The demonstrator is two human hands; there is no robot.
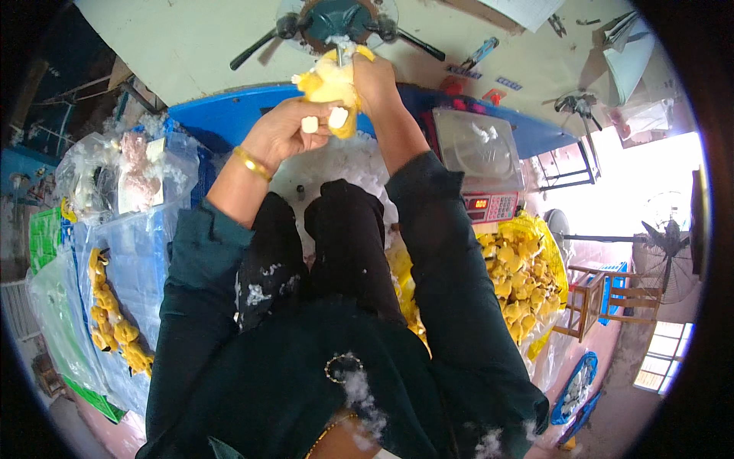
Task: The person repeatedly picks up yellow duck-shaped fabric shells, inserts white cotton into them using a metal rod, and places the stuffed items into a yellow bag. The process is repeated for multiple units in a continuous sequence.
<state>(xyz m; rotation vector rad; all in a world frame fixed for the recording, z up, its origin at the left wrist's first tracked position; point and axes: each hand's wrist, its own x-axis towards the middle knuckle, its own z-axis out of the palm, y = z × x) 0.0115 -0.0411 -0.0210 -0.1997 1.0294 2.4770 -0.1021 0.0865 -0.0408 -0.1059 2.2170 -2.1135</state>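
Between my hands is a yellow plush toy (335,86), fitted over the metal nozzle (340,56) of a stuffing machine (335,23) at the top of the view. White fibre fill shows around the nozzle's mouth. My left hand (292,126) grips the toy's lower left part, and two small pale blocks or plush parts show at its fingers; whether they belong to the toy I cannot tell. Up at the toy's right side, my right hand (373,77) holds it close to the nozzle.
At right stand a digital scale (479,149) with a red panel and a yellow bag (559,252) of plush skins. Several yellow plush pieces (112,315) lie on plastic over a blue crate at left. Pliers (481,53) rest on the tabletop (200,34). Loose fibre (338,158) lies beneath my hands.
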